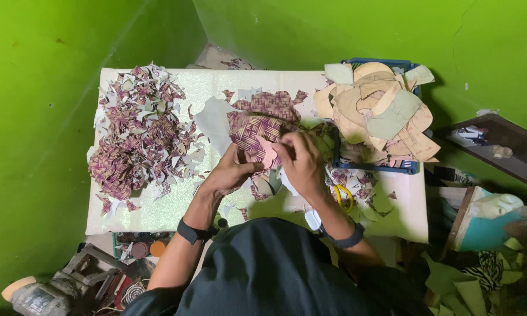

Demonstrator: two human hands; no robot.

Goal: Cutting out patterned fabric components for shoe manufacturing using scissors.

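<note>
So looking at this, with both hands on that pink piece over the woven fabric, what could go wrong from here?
1. The scrap pile spreads to the table's left edge, so a nudge could push scraps off.
2. The yellow-handled scissors lie right beside the right hand's wrist and could get knocked or snagged.
3. The left hand and right hand pinch the small pink piece together; it could slip or bend.

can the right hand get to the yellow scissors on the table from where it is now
Probably yes. The yellow scissors lie uncovered just beside the right hand, though it is busy with a pink piece.
</note>
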